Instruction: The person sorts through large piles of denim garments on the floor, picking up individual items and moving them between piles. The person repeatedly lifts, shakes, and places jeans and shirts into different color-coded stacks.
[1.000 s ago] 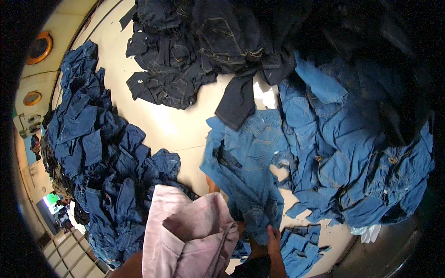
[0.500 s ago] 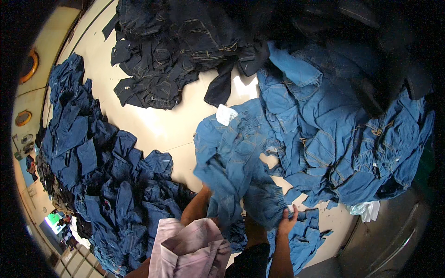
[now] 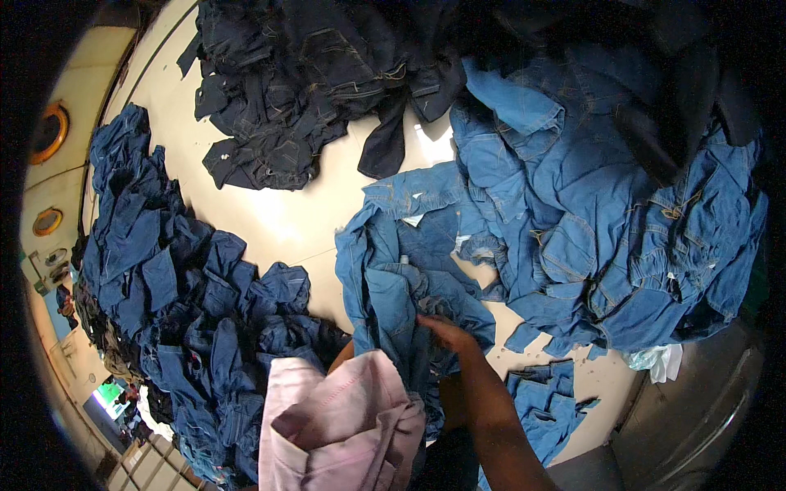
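A light blue denim garment with an elastic waistband (image 3: 409, 192) lies spread on the table in front of me, a small white label inside its waist. My right hand (image 3: 444, 331) rests on the garment's lower middle, fingers stretched out to the left against the fabric. My left forearm (image 3: 342, 353) shows only as a sliver at the garment's lower left edge; that hand is hidden behind the denim and a pink cloth (image 3: 344, 417). The pink cloth, folded and bunched, fills the near foreground between my arms.
Dark blue denim (image 3: 205, 303) is heaped along the left. Black denim (image 3: 286, 106) lies at the far side, and a light blue denim pile (image 3: 573, 221) at the right. Smaller blue pieces (image 3: 544, 401) sit near right, by a white plastic bag (image 3: 659, 362). Bare pale tabletop (image 3: 270, 221) shows between heaps.
My right hand has moved left and away from me, off the garment's right hem onto its middle. The garment has shifted and spread, its waistband now stretched across the far end.
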The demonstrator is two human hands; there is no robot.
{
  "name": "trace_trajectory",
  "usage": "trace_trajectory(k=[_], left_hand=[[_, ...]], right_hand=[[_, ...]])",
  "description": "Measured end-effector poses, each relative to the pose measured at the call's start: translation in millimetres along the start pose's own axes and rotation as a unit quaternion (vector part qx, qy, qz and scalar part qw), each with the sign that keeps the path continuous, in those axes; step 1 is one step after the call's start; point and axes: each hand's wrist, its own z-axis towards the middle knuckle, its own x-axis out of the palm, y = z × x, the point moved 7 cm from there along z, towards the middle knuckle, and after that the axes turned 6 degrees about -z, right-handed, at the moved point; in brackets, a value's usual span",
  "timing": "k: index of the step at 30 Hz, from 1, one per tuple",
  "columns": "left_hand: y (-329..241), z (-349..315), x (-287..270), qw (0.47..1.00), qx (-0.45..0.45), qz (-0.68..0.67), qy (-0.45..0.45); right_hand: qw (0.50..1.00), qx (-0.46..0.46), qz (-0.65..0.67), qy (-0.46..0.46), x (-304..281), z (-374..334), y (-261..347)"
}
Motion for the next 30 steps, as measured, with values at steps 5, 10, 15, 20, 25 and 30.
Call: trace_trajectory(k=[5, 10, 15, 20, 25, 30], left_hand=[[6, -84, -33, 0.974, -0.111, -0.184, 0.069], [-65, -130, -56, 0.939, -0.133, -0.304, 0.086], [-194, -111, -99, 0.970, 0.099, -0.214, -0.063], [-171, -118, -10, 0.952, 0.257, 0.156, 0.060], [-73, 26, 66, 0.882, 0.253, 0.394, -0.051], [-34, 91, 64, 0.809, 0.364, 0.435, -0.157]], right_hand=[[0.965, -0.128, -0.228, 0.009, -18, 7, -40], [0.918, -0.222, 0.183, -0.272, -123, -134, -97], [0.823, -0.209, 0.016, -0.528, -137, -342, -93], [0.820, -0.207, -0.076, -0.527, -75, -407, -41], [0.852, -0.290, -0.002, -0.437, -20, -356, 9], [0.906, -0.272, 0.112, -0.305, 11, -285, 27]])
